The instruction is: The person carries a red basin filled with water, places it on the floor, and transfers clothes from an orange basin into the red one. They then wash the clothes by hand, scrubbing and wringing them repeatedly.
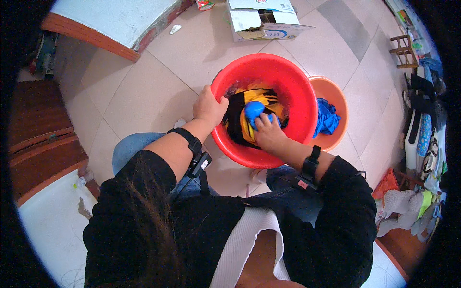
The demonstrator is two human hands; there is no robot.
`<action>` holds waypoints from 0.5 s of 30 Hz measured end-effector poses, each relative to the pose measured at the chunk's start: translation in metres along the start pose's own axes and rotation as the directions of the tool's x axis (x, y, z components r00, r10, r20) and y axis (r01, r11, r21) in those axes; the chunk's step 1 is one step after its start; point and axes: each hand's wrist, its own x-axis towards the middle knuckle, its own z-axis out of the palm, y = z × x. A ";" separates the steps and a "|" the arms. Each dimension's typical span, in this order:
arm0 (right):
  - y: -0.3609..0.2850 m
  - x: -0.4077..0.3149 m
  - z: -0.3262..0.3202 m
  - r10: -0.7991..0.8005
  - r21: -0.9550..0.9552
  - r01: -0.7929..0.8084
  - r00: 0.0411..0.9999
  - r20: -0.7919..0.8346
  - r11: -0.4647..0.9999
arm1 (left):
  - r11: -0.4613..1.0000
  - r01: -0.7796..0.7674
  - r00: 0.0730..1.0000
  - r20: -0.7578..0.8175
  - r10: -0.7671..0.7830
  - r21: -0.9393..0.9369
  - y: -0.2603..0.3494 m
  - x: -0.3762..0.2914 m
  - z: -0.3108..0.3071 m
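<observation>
A round red plastic basin (299,108) is in front of me on the tiled floor. My left hand (210,107) grips its left rim, with the thumb over the inside edge. Inside lies wet-looking black and yellow cloth (237,118), bunched up. On top of it is a smooth, rounded blue piece (254,109), which looks like cloth bulging up. My right hand (268,133) reaches into the basin, its fingers curled on this blue piece. The palm side of that hand is hidden, and so is whatever lies under the cloth.
An orange basin (338,133) with crumpled blue cloth (327,118) stands close to the red basin's right side. Beyond is an opened cardboard box (248,21). A small wooden rack (404,51) and piled household items line the right. A wall corner (133,54) juts in at upper left.
</observation>
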 end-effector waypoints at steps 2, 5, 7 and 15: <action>-0.006 0.007 0.014 -0.048 -0.033 0.046 0.996 -0.075 0.998 | 1.000 -0.005 1.000 -0.008 0.005 0.004 0.000 0.001 0.001; -0.004 0.021 0.038 -0.141 0.068 0.140 0.990 0.005 0.988 | 1.000 -0.017 0.999 -0.031 0.017 -0.010 0.000 0.000 0.002; -0.003 0.044 0.058 -0.111 -0.040 0.114 0.992 0.060 0.993 | 0.999 -0.034 0.998 -0.046 0.032 -0.035 0.001 -0.001 0.002; 0.043 0.108 0.074 0.303 0.279 -0.421 0.874 0.381 0.863 | 0.999 -0.035 0.999 -0.012 0.035 -0.020 -0.001 -0.002 -0.001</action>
